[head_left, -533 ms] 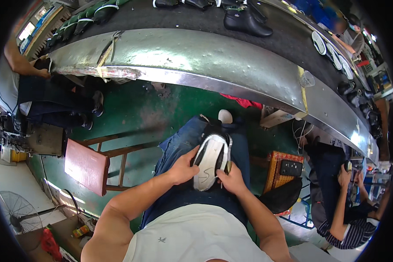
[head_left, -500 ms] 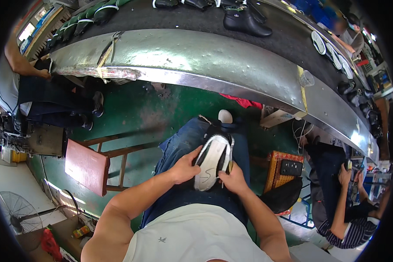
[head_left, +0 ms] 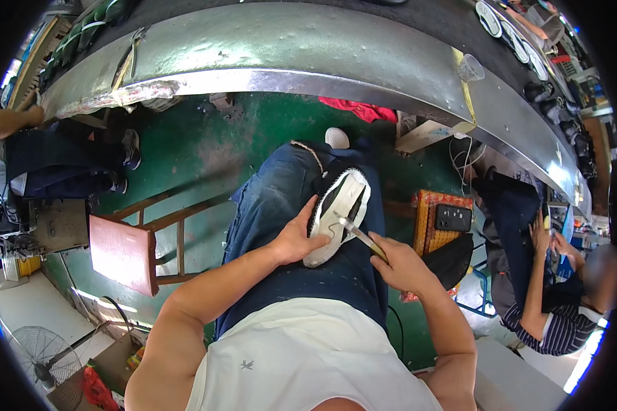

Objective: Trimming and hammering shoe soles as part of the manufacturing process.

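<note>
A dark shoe upper (head_left: 363, 190) rests bottom up on my lap, its pale insole (head_left: 325, 241) facing me and a white edge running round it. My left hand (head_left: 297, 236) grips it along its left side, thumb over the insole and fingers around the edge. Closed around a slim hand tool (head_left: 358, 233) with a metal front end and a yellowish handle is my right hand (head_left: 406, 266). The tool's tip lies over the middle of the insole; whether it touches cannot be told. Its exact kind is unclear.
A metal-sided conveyor bench (head_left: 288, 55) curves across ahead, with white soles (head_left: 514, 40) on it. A pink-topped stool (head_left: 122, 253) stands left; a woven seat (head_left: 428, 226) holding a black phone (head_left: 454, 218) is at right. Co-workers work at both sides.
My right hand has come off the shoe's edge, moved right, and now points the tool over the insole. The shoe has tilted rightward, still in my left hand. The view has shifted.
</note>
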`<state>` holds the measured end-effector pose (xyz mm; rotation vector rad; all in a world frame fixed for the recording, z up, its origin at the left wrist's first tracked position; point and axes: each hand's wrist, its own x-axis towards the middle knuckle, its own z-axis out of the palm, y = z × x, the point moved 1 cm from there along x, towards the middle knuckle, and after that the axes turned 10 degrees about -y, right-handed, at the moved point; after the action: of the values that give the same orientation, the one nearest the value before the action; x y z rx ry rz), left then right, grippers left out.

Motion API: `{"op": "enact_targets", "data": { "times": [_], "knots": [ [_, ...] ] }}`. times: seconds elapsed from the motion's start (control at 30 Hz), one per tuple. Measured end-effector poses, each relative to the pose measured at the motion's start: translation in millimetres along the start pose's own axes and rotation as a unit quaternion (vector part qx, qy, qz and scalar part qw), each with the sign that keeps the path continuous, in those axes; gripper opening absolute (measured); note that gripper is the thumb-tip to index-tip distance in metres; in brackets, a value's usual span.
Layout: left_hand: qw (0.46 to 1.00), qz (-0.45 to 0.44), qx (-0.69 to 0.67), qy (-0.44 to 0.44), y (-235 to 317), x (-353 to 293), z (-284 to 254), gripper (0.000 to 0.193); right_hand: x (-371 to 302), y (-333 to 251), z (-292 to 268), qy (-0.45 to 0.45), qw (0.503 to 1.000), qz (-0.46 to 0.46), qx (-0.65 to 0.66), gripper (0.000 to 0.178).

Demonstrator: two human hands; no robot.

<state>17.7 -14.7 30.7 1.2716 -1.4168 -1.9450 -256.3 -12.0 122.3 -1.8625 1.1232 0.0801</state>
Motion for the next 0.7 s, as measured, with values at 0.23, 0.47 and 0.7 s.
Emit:
{"op": "enact_targets", "data": {
  "times": [0.23, 0.47, 0.7],
  "knots": [
    [0.999, -0.015, 0.038, -0.023, 15, -6, -3, 0.114, 25, -40, -27, -0.141, 0.963, 0.007, -0.228, 0.052],
    [0.997, -0.002, 0.069, -0.023, 12, -5, -4, 0.118, 25, -28, -22, -0.059, 0.986, -0.096, -0.126, 0.043],
    [0.995, 0.027, 0.096, -0.019, 3, 1, 1, 0.116, 48, -67, -61, -0.247, 0.961, 0.122, -0.023, 0.028]
  ]
}}
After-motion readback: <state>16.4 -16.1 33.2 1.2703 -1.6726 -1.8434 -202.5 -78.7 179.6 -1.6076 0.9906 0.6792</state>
